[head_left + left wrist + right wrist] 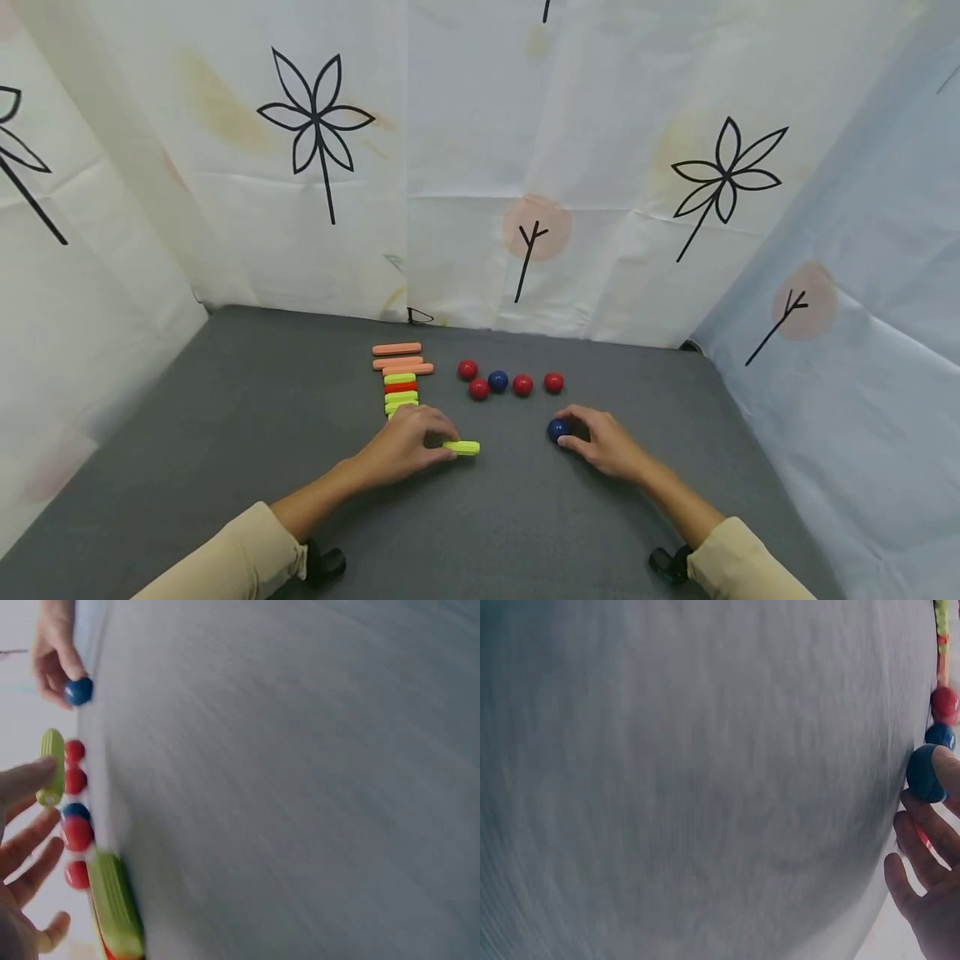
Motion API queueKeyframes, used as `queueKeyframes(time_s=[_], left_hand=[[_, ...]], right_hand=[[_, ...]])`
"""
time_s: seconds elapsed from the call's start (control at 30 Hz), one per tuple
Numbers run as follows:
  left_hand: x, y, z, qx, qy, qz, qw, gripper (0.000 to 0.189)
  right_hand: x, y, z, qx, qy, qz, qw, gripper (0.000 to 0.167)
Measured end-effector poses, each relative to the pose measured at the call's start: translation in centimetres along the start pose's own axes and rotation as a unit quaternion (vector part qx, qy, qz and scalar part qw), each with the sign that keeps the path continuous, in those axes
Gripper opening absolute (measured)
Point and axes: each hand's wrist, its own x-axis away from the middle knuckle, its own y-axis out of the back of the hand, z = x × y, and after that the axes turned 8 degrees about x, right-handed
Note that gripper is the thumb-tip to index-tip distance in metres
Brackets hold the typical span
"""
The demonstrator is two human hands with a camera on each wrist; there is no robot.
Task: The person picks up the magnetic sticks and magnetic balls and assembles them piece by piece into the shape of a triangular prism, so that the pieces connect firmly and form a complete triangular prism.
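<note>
Between thumb and fingers, my left hand pinches a short ribbed yellow-green stick, which the left wrist view shows lengthwise. My right hand holds a shiny blue ball by thumb and fingertips, in front of the other balls. In the right wrist view the thumb lies over that ball. Beyond my left hand, a column of yellow-green sticks with one red stick among them runs away from me, its near end partly hidden by the hand.
Three orange sticks lie at the column's far end. To their right, several red balls and another blue ball form a loose row on the grey table. A patterned white curtain hangs behind and at both sides.
</note>
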Motion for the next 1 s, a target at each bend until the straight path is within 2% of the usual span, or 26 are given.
queueKeyframes(time_s=[0.2,0.4,0.63,0.83,0.93,1.0], left_hand=[[-3.1,-2.2,-0.5,0.008,0.008,0.007,0.9999,0.019],[-4.7,-4.0,-0.2,0.019,0.024,0.020,0.9993,0.019],[-5.5,-5.0,-0.3,0.030,0.040,0.041,0.9979,0.020],[-5.8,-5.1,-0.4,0.047,0.043,0.043,0.9970,0.019],[-6.0,-4.7,-0.2,0.073,0.043,0.034,0.9958,0.019],[-6.1,-4.1,0.1,0.090,0.045,0.013,0.9948,0.020]], right_hand=[[-0.1,-1.1,1.4,0.006,0.014,0.021,0.9997,0.032],[-0.1,-1.8,2.2,-0.004,0.037,0.022,0.9991,0.033],[-0.4,-1.9,2.7,-0.019,0.025,0.028,0.9991,0.032],[-0.5,-2.0,2.8,-0.023,0.019,0.036,0.9989,0.033],[-0.5,-1.9,2.7,-0.026,0.016,0.041,0.9987,0.033],[-0.6,-1.9,2.5,-0.030,0.014,0.044,0.9985,0.034]])
